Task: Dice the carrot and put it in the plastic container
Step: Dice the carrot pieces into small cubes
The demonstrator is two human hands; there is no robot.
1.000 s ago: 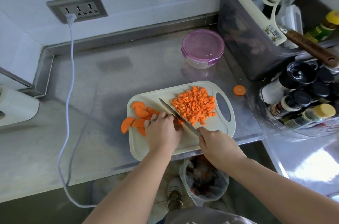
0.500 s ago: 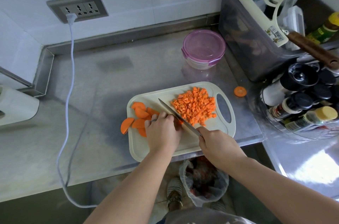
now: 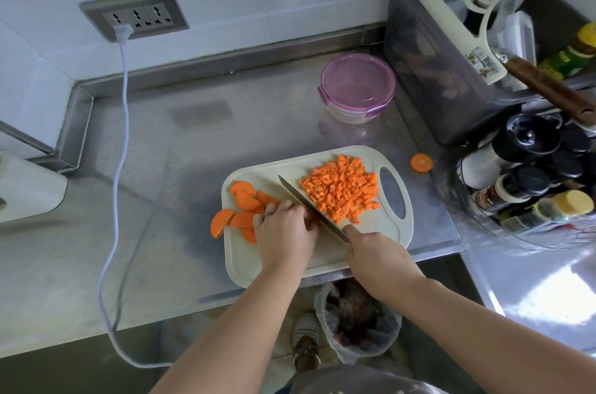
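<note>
Honestly, left hand [image 3: 285,232] curls on the carrot [image 3: 250,202], right hand [image 3: 377,261] grips the knife [image 3: 308,202] hard against those knuckles — one slip nicks them. Dice [image 3: 343,192] piled on board [image 3: 240,260], container [image 3: 358,87] lidded behind.

A kitchen: steel counter [image 3: 180,168], seasoning bottles [image 3: 529,197] (cutting board [image 3: 248,268] too)

Feed's bright and even on my end, soft light, barely any shadows. Hot white glare on the steel bench [image 3: 545,293] bottom right, fisheye bowing toward the edges, everything a touch soft.
</note>
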